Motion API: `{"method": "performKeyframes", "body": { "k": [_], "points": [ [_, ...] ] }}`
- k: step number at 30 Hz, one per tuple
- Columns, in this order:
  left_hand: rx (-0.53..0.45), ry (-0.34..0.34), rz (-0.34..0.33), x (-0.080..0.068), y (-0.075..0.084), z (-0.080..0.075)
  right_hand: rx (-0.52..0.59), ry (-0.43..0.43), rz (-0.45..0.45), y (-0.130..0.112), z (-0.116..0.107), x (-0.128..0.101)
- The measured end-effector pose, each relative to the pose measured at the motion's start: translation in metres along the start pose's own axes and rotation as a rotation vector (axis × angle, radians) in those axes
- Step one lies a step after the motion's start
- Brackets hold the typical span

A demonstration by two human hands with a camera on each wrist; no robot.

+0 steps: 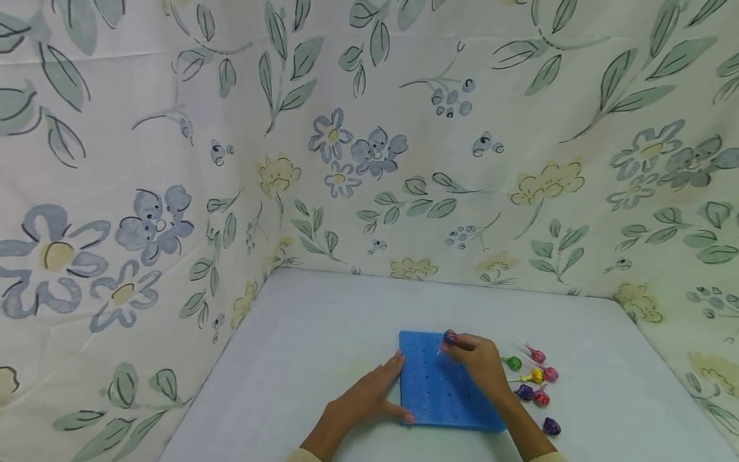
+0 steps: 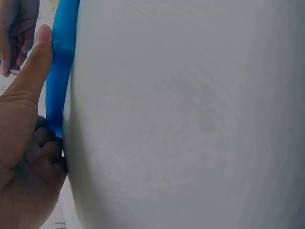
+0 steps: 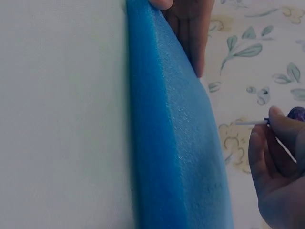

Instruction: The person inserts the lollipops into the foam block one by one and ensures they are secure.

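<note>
A blue foam board (image 1: 424, 401) with small dark holes lies flat on the table. Over its far part, my right hand (image 1: 480, 364) pinches a lollipop with a dark purple wrapper (image 1: 450, 336). The white stick (image 3: 251, 123) points away from the fingers, tilted downward toward the board in the head view; whether its tip touches a hole I cannot tell. My left hand (image 1: 369, 393) rests against the board's left side, its fingers extended along that edge and its thumb at the near left corner. In the left wrist view the thumb (image 2: 35, 67) lies against the blue edge.
Several lollipops lie right of the board: a green one (image 1: 513, 363), a yellow one (image 1: 537, 375), pink ones (image 1: 537, 355), a red one (image 1: 541, 398) and dark purple ones (image 1: 552, 426). Floral cloth (image 1: 375, 237) hangs behind and beside the white table (image 1: 323, 314).
</note>
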State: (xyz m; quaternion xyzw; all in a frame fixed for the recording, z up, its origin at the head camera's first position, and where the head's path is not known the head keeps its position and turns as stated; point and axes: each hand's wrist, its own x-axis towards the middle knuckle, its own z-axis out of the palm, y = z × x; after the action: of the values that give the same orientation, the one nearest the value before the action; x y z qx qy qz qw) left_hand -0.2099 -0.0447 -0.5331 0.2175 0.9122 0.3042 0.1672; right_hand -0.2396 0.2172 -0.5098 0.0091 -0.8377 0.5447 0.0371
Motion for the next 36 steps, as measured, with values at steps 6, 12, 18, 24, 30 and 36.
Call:
{"method": "performKeyframes", "body": {
  "k": [6,12,18,24,30,36],
  "points": [
    [-0.022,-0.001,-0.003,0.002,0.0,0.0,-0.021,0.015,-0.007,0.003,0.011,0.005],
    [-0.019,-0.002,0.007,0.003,0.0,-0.001,-0.035,0.016,-0.055,0.006,0.02,0.012],
    [-0.009,0.003,0.018,0.003,-0.001,-0.001,-0.074,0.021,-0.088,0.008,0.03,0.018],
    [0.003,-0.001,0.02,0.002,-0.002,0.0,-0.1,0.007,-0.093,0.008,0.036,0.02],
    [-0.007,-0.002,0.025,0.001,0.0,-0.001,-0.13,-0.008,-0.062,0.012,0.04,0.022],
    [-0.009,-0.006,0.027,0.0,-0.001,-0.001,-0.158,-0.006,-0.045,0.015,0.043,0.023]
  ]
}}
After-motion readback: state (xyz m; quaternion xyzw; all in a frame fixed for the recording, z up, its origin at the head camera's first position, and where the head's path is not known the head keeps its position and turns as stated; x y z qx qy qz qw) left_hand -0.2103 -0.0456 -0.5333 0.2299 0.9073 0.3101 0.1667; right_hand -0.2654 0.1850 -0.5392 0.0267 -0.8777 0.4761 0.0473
